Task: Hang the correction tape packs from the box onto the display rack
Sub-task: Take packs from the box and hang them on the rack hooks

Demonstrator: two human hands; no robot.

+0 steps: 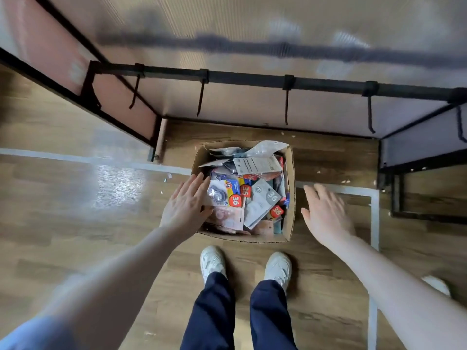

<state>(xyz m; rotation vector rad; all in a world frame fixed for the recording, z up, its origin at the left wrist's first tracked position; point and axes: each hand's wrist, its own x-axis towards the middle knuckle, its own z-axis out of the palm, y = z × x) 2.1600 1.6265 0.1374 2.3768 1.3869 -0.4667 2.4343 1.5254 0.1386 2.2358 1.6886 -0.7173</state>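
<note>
- While you stand over it, the cardboard box (pixel 290 198) sits on the wooden floor (pixel 75 223) just ahead of your white shoes (pixel 213 261), its top open.
- Your box is filled with a loose heap of correction tape packs (pixel 235 195), lying flat and overlapping at mixed angles; several show red round stickers reading 36, others lie grey back up.
- One pale pack (pixel 267 149) at the far side leans up over the box's rim.
- Your left hand (pixel 187 205) is spread, fingers straight, lying over the box's left wall with the fingertips touching the nearest pack; it pinches nothing.
- Your right hand (pixel 326 213) is spread too, fingers relaxed, beside the box's right wall and apart from it, holding nothing.
- Beyond the box stands the display rack (pixel 252 80), a black rail whose hooks (pixel 201 99) hang bare.
</note>
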